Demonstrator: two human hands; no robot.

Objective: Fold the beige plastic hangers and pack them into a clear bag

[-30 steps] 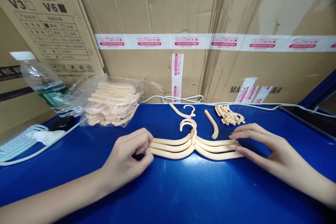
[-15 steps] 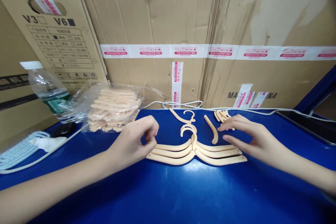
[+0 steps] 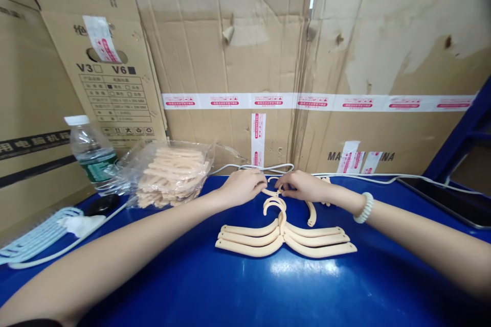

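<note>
we see left hand [image 3: 245, 186], right hand [image 3: 301, 186], fingers narrow, at the partial hanger [image 3: 270, 192] between them; grip, we can't tell. three hangers [image 3: 251, 248] lie nearer us than fingers, loose piece [image 3: 311, 215] by right hand.

Hangers [image 3: 253, 251] right of the bottle [image 3: 95, 163]

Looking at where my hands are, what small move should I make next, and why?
I'd probably lift the hook-and-bar piece off the blue table: your left hand and right hand are both at it, a separate curved bar lies close by on the right, and three two-armed hangers lie nearer you.
</note>
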